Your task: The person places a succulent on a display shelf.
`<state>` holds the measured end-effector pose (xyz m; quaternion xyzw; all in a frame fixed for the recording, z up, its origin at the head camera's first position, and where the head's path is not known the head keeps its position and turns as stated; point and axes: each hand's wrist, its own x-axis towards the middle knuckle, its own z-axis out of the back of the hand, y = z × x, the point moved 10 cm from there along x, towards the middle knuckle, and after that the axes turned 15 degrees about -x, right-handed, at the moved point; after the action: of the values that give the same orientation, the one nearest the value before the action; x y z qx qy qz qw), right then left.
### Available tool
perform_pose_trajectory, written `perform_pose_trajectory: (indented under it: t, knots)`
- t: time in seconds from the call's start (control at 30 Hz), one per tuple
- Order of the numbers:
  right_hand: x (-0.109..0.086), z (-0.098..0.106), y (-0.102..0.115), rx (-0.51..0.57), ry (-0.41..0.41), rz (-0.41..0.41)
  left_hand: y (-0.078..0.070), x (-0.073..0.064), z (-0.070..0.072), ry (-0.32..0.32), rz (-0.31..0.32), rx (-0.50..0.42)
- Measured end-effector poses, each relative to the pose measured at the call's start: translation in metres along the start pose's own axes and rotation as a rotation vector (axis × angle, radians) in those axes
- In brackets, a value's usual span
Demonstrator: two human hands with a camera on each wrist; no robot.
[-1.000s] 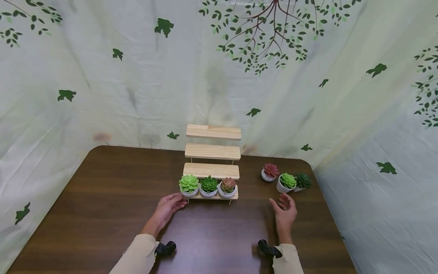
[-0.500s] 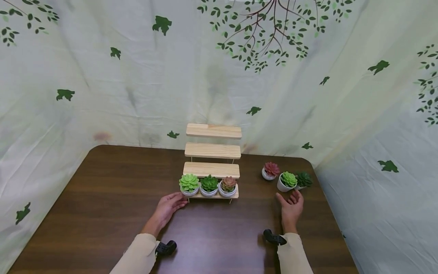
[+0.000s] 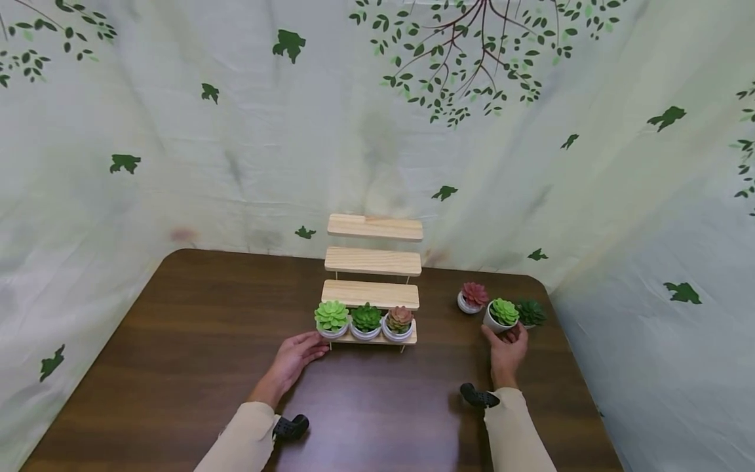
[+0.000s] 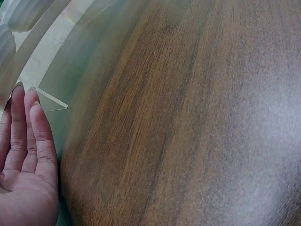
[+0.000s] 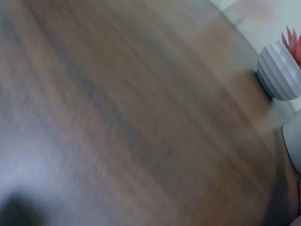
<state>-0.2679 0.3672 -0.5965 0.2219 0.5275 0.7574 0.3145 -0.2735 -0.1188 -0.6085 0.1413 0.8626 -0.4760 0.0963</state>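
Observation:
A wooden tiered stand [image 3: 370, 295] stands at the table's back, with three potted succulents on its lowest board: light green [image 3: 331, 316], dark green [image 3: 366, 318] and reddish [image 3: 399, 320]. My left hand [image 3: 293, 357] has its straight fingers at the left end of that board; in the left wrist view the fingers [image 4: 43, 136] are extended beside a clear support [image 4: 52, 100]. At right, my right hand [image 3: 507, 354] pinches a white pot with a light green succulent [image 3: 503, 313] between thumb and fingers. The right wrist view catches only the edge of that white pot [image 5: 294, 141].
A red succulent in a ribbed pot [image 3: 472, 297] stands left of the held pot. A dark green succulent [image 3: 532, 313] sits just right of it, partly hidden. The brown table [image 3: 389, 419] meets a leaf-printed curtain [image 3: 236, 164] behind the stand.
My right hand has moved forward and right to the light green succulent's pot and taken hold of it. The left hand stays at the stand. The head view has shifted slightly.

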Motion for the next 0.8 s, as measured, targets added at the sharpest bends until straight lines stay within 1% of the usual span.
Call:
perform_pose_trajectory:
  t: [0.1,0.27,0.33,0.37,0.53,0.67,0.8]
  knots:
    - [0.0047,-0.0013,0.0017,0.035,0.007,-0.025,0.0015,0.0025,-0.0031,0.017,-0.002,0.006]
    - [0.0090,-0.0052,0.0034,0.101,0.012,-0.049,0.0035,0.0035,0.0006,-0.020,-0.005,0.010]
    - [0.0096,-0.0046,0.0025,0.102,0.005,-0.055,0.0051,0.0032,0.0016,-0.023,0.000,0.012]
    - [0.0097,-0.0038,0.0021,0.105,0.002,-0.053,0.0056,0.0028,0.0014,-0.021,0.003,0.009]
    - [0.0106,-0.0004,0.0016,0.110,-0.002,-0.022,0.0059,0.0011,-0.0046,0.036,0.000,-0.005]
    - [0.0117,-0.0020,0.0026,0.112,0.012,-0.005,0.0038,0.0010,-0.0041,0.033,-0.013,-0.013]
    - [0.0106,-0.0049,0.0024,0.125,0.031,-0.018,0.0028,0.0008,-0.0011,0.017,-0.013,-0.007]
